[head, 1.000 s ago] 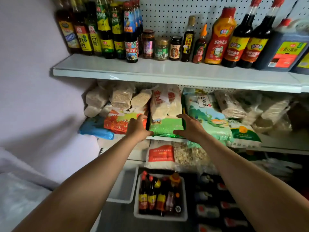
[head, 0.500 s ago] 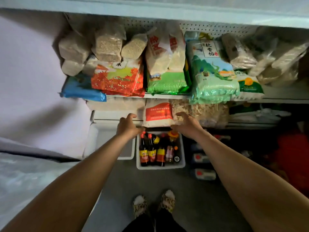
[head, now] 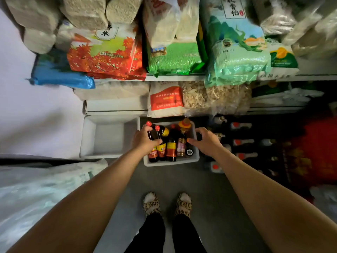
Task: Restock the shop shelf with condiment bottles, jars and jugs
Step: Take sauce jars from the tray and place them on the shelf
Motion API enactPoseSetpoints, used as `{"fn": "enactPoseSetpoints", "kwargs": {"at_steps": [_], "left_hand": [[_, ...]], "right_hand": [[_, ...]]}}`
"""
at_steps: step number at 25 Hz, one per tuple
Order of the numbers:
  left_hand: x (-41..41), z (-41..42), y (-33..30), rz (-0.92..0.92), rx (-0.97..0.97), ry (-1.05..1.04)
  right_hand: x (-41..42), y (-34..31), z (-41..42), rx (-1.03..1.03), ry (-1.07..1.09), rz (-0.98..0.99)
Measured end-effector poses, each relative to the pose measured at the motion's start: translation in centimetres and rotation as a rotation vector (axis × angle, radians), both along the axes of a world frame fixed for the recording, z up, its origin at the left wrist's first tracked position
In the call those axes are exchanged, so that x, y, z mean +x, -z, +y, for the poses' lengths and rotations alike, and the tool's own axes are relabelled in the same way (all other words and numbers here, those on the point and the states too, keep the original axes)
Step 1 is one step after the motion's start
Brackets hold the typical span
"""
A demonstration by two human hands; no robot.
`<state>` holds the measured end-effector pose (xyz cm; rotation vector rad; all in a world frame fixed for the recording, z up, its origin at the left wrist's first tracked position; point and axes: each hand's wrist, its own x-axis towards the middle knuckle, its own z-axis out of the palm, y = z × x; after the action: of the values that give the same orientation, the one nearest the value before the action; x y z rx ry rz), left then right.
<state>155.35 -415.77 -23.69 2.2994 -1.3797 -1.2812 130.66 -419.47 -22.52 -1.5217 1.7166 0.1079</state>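
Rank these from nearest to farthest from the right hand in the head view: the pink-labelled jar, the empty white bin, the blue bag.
From the right hand:
1. Pink-labelled jar, in the bottle bin, just left of its fingertips.
2. Empty white bin, beyond the left hand.
3. Blue bag, on the shelf, upper left.

Your left hand covers the necks of two dark red-capped sauce bottles in the white plastic crate, so you cannot tell whether the fingers close round them. The bottles' yellow labels are too small to read. Your right hand hides the crate's right rim. Right of it, the row of dark jugs with red caps dissolves into shadow. The pale green printed rice bag is cut off by the top edge.
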Motion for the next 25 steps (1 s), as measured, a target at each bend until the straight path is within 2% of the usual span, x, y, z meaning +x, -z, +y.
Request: {"fn": "enactPoseSetpoints", "kwargs": {"at_steps": [3,7,13,19,22,25], "left_hand": [[-2.1,-0.1,4.3,0.003,0.004,-0.028],[-6.5,0.6,12.9,0.057,0.053,-0.047],[-11.2,1.0,28.5,0.143,0.102,-0.088],[-12.1,-3.7,44.6,0.178,0.053,-0.209],[-12.6,-7.2,48.9,0.307,-0.012,-0.213],[-11.2,-7.4,49.8,0.349,-0.041,-0.228]], "right_hand": [[-1.4,4.8,0.2,0.04,0.017,-0.011],[-3.8,13.5,1.1,0.078,0.089,-0.025],[-6.1,29.6,1.8,0.116,0.256,-0.08],[-5.9,46.6,-1.0,0.046,0.309,-0.169],[-5.1,51.6,-2.0,-0.023,0.36,-0.247],[-4.3,52.7,-2.0,-0.033,0.392,-0.269]]}}
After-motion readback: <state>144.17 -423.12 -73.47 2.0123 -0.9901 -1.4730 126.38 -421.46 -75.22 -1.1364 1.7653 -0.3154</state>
